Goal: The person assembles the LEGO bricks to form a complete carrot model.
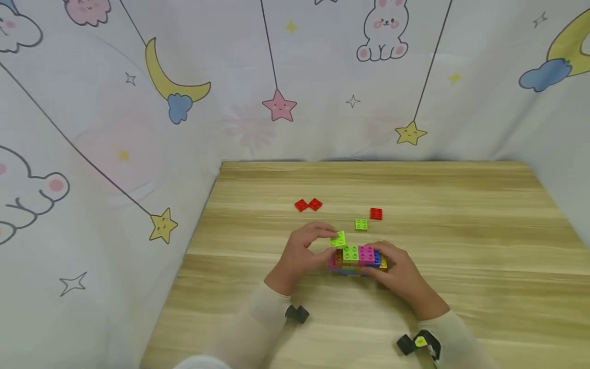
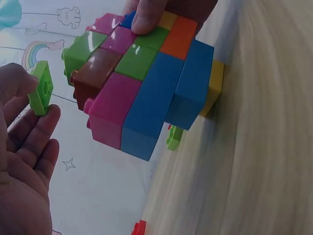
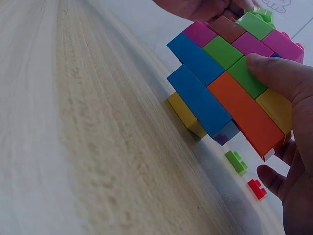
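A built block of toy bricks [image 1: 351, 254] stands low over the table, in pink, green, blue, brown, orange and yellow. My right hand [image 1: 404, 274] grips its right end, the thumb pressed to the near face, as the right wrist view shows. Between the thumb and fingers of my left hand [image 1: 299, 254] is a thin light-green brick [image 2: 42, 90], its hollow underside facing the left wrist camera. That brick is just beyond and left of the block's studded top, where a green brick and a pink one sit side by side.
Behind the hands lie a loose green brick [image 1: 361, 224] and a red brick [image 1: 376, 213]. Farther back to the left, a red brick [image 1: 301, 205] lies corner to corner with another red brick [image 1: 315, 204]. A printed white cloth [image 1: 322, 133] rises at the wooden table's [image 1: 484, 215] back edge.
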Demonstrator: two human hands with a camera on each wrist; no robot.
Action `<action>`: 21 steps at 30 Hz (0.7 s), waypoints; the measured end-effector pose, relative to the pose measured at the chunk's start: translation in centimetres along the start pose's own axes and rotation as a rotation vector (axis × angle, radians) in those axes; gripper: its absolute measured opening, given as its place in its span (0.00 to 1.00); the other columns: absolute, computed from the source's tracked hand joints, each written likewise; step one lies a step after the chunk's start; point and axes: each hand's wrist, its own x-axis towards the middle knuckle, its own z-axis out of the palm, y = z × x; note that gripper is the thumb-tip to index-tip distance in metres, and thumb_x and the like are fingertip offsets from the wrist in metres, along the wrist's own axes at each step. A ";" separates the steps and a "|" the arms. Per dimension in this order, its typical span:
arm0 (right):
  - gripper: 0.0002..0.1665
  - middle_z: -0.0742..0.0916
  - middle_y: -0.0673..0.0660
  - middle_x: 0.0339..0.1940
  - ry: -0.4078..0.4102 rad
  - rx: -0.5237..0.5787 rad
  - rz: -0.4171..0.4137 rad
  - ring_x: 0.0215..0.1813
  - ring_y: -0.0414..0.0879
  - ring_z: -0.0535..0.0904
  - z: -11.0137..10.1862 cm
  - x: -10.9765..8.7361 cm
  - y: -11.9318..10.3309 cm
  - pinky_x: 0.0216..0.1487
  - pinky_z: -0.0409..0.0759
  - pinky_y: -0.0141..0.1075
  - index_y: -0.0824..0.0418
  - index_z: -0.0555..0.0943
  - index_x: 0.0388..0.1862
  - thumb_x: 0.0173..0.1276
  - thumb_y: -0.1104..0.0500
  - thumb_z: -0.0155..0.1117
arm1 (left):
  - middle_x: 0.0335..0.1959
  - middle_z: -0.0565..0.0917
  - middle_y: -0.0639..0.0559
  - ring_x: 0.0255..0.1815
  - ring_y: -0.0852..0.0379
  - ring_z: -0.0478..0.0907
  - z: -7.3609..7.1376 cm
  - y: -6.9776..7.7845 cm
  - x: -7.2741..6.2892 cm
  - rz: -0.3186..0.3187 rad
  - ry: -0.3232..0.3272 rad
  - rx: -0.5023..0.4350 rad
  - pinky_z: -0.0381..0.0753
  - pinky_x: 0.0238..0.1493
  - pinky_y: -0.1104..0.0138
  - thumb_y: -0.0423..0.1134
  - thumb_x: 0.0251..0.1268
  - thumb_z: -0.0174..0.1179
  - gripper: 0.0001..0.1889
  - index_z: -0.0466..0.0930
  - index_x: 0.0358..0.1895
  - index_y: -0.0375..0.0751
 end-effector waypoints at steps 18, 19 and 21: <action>0.28 0.88 0.56 0.50 0.015 -0.040 -0.003 0.53 0.36 0.81 0.3 0.0 0.0 0.54 0.75 0.22 0.62 0.84 0.55 0.54 0.71 0.81 | 0.55 0.87 0.54 0.59 0.60 0.81 0.0 1.0 -0.4 0.086 -0.175 0.039 0.81 0.59 0.67 0.31 0.63 0.72 0.11 0.91 0.48 0.42; 0.28 0.88 0.56 0.50 0.016 -0.042 -0.002 0.52 0.36 0.81 0.3 0.0 0.0 0.54 0.75 0.22 0.62 0.84 0.54 0.54 0.72 0.81 | 0.55 0.87 0.54 0.59 0.59 0.81 0.0 1.1 -0.3 0.095 -0.176 0.054 0.81 0.60 0.68 0.31 0.63 0.72 0.11 0.91 0.48 0.41; 0.28 0.88 0.56 0.50 0.014 -0.046 -0.002 0.52 0.36 0.81 0.2 0.1 0.0 0.54 0.76 0.22 0.62 0.84 0.54 0.54 0.71 0.81 | 0.55 0.86 0.53 0.59 0.59 0.81 0.0 1.1 -0.3 0.111 -0.179 0.086 0.81 0.60 0.68 0.31 0.63 0.72 0.11 0.90 0.48 0.41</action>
